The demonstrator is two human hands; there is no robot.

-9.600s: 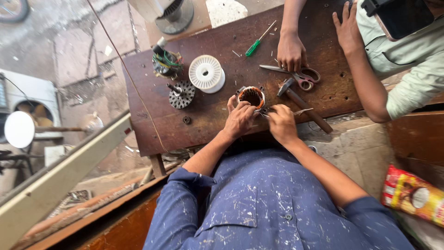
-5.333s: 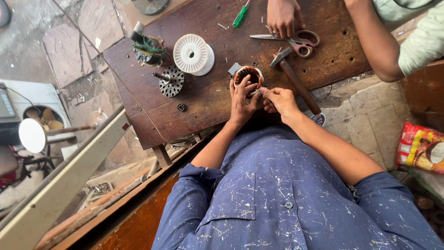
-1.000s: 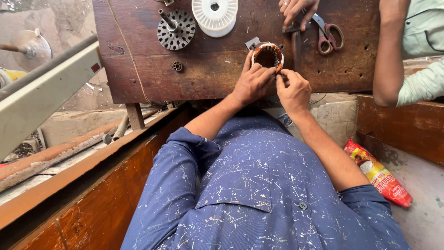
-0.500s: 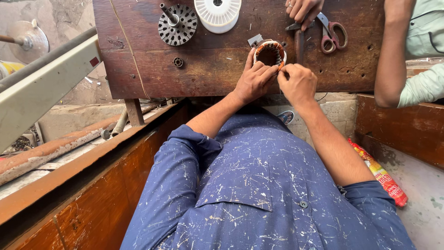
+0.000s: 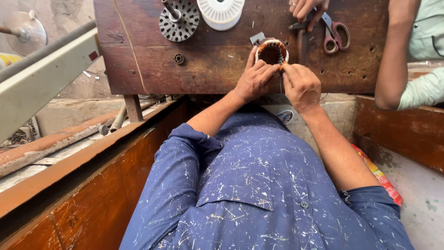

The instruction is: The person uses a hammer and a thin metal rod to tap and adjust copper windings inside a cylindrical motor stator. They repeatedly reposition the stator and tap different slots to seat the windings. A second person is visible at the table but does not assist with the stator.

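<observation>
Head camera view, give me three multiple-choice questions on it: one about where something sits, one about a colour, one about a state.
1. Where do the scissors lie?
A. on the wooden bench, right of the wound ring
B. on the floor
C. in the person's lap

2. What colour are the scissor handles?
A. green
B. red
C. white

3. How is the wound ring held?
A. lying untouched
B. lifted overhead
C. both hands on it

Answers: 1 A, they rest on the bench top near another person's hand. 2 B, the loops are red. 3 C, the left hand and right hand both have fingers at its rim.
</observation>
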